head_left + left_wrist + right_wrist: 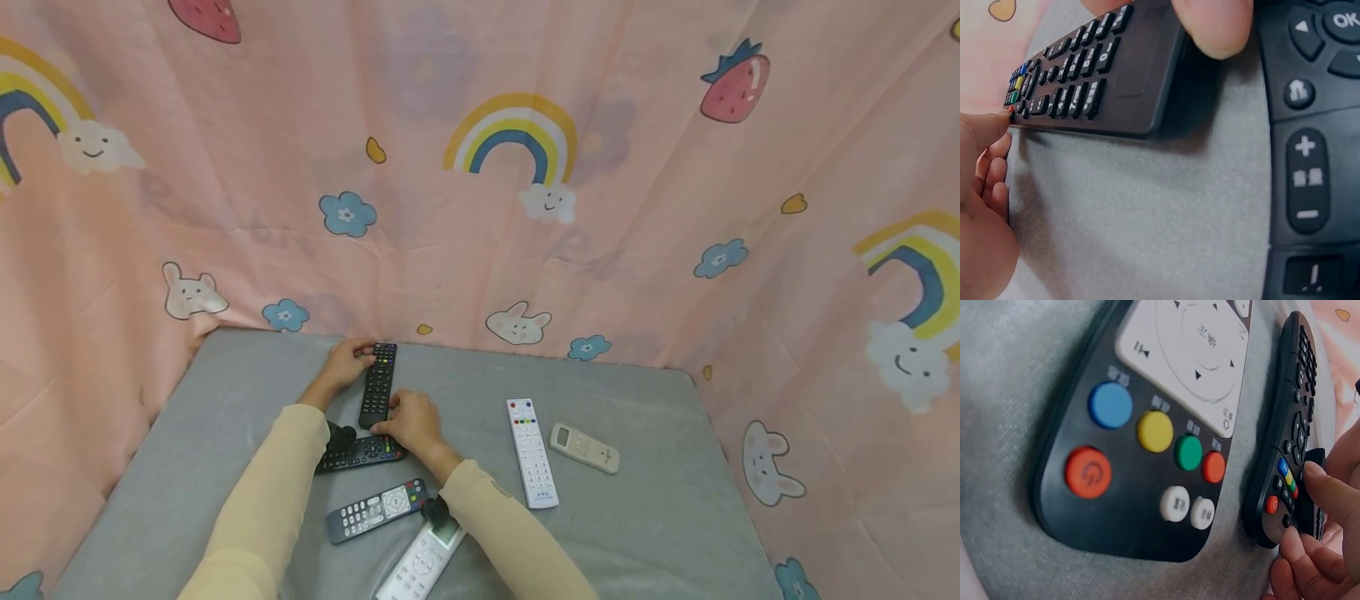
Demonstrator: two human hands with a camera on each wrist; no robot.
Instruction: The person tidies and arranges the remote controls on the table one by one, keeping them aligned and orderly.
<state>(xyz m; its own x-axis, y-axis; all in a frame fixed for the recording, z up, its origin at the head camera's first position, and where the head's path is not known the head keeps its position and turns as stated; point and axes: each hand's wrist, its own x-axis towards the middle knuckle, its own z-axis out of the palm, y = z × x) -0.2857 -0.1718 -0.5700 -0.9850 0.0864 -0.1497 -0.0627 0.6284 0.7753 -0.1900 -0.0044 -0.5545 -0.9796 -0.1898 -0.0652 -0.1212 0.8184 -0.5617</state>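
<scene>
A slim black remote control (378, 386) with rows of small keys lies lengthwise between my two hands near the table's back edge. My left hand (345, 365) holds its far end, the thumb at the side by the coloured keys. At the near end my right hand (415, 422) pinches the blank lower part. In the left wrist view a dark shadow lies under that remote's near end. Just below it sits another black remote (372, 451), crosswise, with a red power key and coloured keys; the right fingers overlap its right end in the right wrist view.
Nearer the front are a dark remote with white keys (367, 515) and a white remote with a screen (423, 560), partly behind the right sleeve. To the right lie a long white remote (533, 458) and a small off-white one (585, 448). A pink printed curtain (420, 275) borders the grey table (660, 517).
</scene>
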